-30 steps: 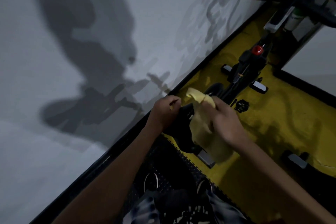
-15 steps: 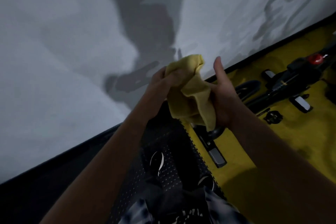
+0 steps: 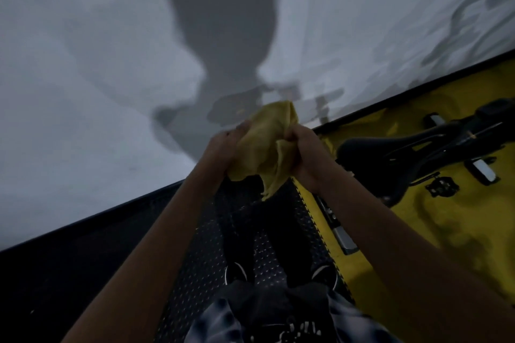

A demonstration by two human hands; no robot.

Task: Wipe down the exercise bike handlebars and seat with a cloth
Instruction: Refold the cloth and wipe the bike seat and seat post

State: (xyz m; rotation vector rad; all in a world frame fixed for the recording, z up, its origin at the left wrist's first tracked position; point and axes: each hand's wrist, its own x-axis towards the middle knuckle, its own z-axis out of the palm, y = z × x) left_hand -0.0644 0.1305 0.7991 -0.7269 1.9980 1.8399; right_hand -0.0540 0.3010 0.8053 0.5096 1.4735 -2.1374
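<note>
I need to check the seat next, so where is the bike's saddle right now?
In the head view the black saddle sits at the right, over the yellow floor, just right of the right hand gripping the yellow cloth.

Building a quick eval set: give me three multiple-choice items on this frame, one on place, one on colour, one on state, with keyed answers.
1. Where is the bike seat relative to the hands?
A. To their right
B. To their left
C. Under them

2. What colour is the cloth?
A. Blue
B. Yellow
C. White

3. How is the cloth held?
A. Draped on the seat
B. Lying on the floor
C. Bunched between both hands

Answers:
1 A: the seat sits right of the right hand, apart from it.
2 B: the fabric is plainly yellow.
3 C: the left hand and right hand both grip it.
</note>
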